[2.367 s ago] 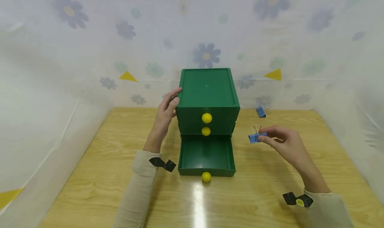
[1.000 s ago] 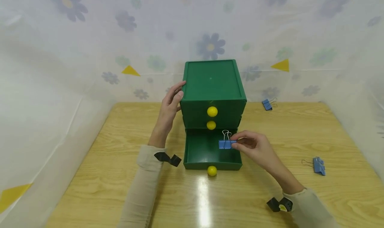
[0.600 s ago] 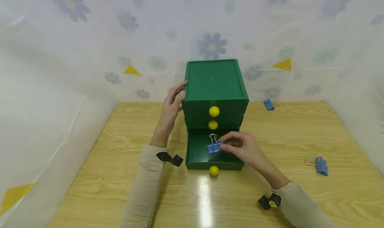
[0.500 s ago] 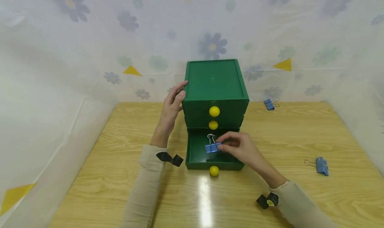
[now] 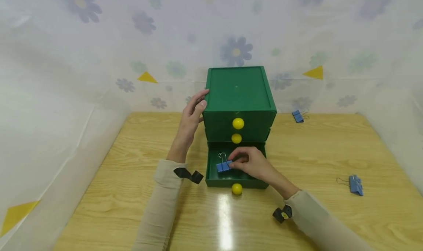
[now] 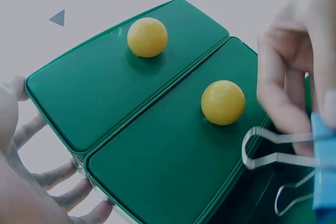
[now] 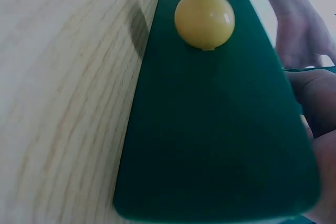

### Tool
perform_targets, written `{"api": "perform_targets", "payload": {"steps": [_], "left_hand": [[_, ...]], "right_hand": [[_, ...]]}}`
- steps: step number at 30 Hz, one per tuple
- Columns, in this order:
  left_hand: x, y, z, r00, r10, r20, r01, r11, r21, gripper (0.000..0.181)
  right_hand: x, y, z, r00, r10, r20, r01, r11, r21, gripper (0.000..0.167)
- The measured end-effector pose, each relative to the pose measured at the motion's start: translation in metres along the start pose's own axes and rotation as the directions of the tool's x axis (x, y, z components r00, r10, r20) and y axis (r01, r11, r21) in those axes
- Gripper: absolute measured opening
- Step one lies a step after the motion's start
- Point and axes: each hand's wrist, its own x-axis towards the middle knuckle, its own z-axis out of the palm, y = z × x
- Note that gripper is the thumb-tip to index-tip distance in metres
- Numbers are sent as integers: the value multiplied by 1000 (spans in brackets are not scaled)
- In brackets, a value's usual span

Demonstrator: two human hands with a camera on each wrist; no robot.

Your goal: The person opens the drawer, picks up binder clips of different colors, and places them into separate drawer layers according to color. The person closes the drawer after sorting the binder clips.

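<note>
A green drawer cabinet with yellow knobs stands at the middle of the table, its bottom drawer pulled out. My right hand pinches a blue binder clip by one end, over the drawer's inside. The clip's wire handles point up in the head view; whether it touches the drawer floor I cannot tell. In the left wrist view the same clip shows large at the right edge. My left hand rests against the cabinet's left side with fingers fairly straight. The right wrist view shows the drawer front but not the clip.
One more blue binder clip lies at the table's back, right of the cabinet. Another blue binder clip lies farther right and nearer. A patterned white sheet rises behind the wooden table.
The right hand has carried the binder clip leftward from beside the cabinet to over the open drawer, most recently a little lower and further left. The left hand stays on the cabinet's side.
</note>
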Motion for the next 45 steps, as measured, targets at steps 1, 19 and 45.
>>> {"api": "perform_targets", "payload": {"steps": [1,19,45], "left_hand": [[0,-1,0,1000,-3,1,3,1000,-2,47],[-1,0,1,1000,5,0,-5,1000,-8,49],[-1,-1,0,1000,7,2,-6,1000,-4,48]], "right_hand": [[2,1,1,1000,7,2,-7,1000,-8,9],[31,9,12,998,59,8,-56,984,-168,7],[34,11,18,997,48,53,-36,974,-222,6]]}}
